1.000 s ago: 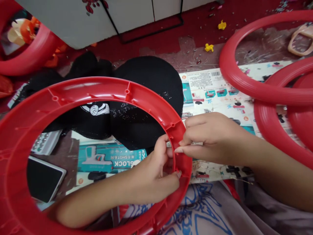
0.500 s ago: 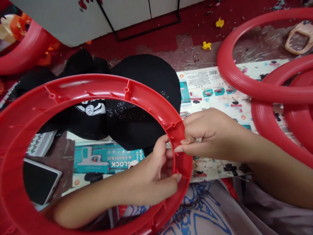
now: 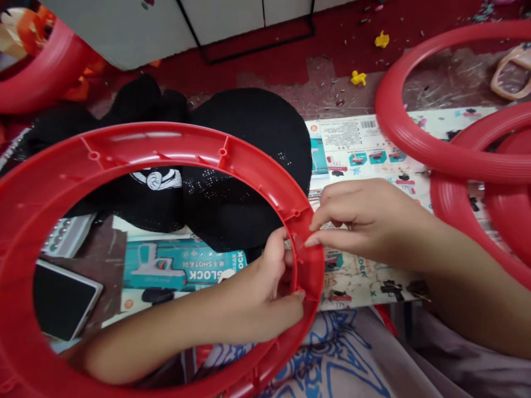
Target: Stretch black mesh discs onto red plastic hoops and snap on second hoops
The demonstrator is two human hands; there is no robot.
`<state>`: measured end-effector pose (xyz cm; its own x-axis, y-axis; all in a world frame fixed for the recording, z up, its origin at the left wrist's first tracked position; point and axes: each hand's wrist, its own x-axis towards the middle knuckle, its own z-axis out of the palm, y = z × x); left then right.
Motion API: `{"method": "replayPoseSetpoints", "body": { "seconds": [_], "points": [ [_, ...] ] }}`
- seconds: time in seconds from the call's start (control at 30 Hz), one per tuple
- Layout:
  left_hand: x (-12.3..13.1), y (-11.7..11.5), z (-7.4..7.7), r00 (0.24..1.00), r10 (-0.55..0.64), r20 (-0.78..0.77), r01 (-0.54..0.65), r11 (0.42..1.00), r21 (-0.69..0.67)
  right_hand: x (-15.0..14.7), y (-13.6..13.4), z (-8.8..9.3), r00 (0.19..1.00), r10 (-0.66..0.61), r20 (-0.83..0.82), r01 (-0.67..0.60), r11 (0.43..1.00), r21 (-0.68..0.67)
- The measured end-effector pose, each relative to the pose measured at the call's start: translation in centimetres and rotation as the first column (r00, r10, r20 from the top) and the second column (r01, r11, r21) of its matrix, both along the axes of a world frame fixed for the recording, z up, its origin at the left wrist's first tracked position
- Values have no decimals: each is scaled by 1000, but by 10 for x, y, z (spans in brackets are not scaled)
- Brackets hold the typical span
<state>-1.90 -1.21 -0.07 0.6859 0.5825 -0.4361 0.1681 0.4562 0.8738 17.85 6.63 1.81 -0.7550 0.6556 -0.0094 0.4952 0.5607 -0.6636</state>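
Observation:
A large red plastic ring (image 3: 182, 145), its hollow ribbed side facing up, fills the left and middle of the view, tilted above the boxes and my lap. My left hand (image 3: 269, 301) reaches through the opening and wraps round the ring's right side, thumb on the inner channel. At the outer rim of that same side is my right hand (image 3: 352, 218). Its thumb and forefinger are drawn close together, the tips at the channel's edge. Whether anything small sits between them, I cannot make out. Small posts and ribs stand inside the channel.
Black cloth (image 3: 249, 127) with a white print lies behind the ring, over printed cardboard (image 3: 352, 127). More red rings (image 3: 415, 132) are stacked right, near a beige frame (image 3: 512, 72). A dark-screened device (image 3: 66, 298) lies left. Yellow pieces (image 3: 359, 78) dot the floor.
My right thumb and fingertips have shifted slightly up and away from the channel, with a little more gap between them. My left hand keeps its hold on the ring. The view has shifted slightly.

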Motion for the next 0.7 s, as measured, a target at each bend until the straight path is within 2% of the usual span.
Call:
{"method": "replayPoseSetpoints", "body": {
  "seconds": [0.13, 0.27, 0.4, 0.57, 0.7],
  "points": [
    [-3, 1, -2, 996, -29, -88, 35, 997, 63, 3, -2, -3, 992, 100, -78, -84, 980, 180],
    [-6, -1, -3, 988, -63, -142, 82, 987, 137, -2, -7, -9, 990, 132, -42, -114, 947, 299],
    [-8, 0, -6, 974, -129, -184, 149, 984, 100, -2, -8, -9, 989, 135, -56, -114, 952, 283],
    [-9, 0, -6, 980, -123, -158, 151, 972, 179, 1, -6, -8, 978, 175, -114, -128, 934, 333],
    [-9, -2, -6, 976, -138, -168, 170, 967, 188, 1, -1, -13, 964, 204, -169, -168, 964, 205]
  ]
}}
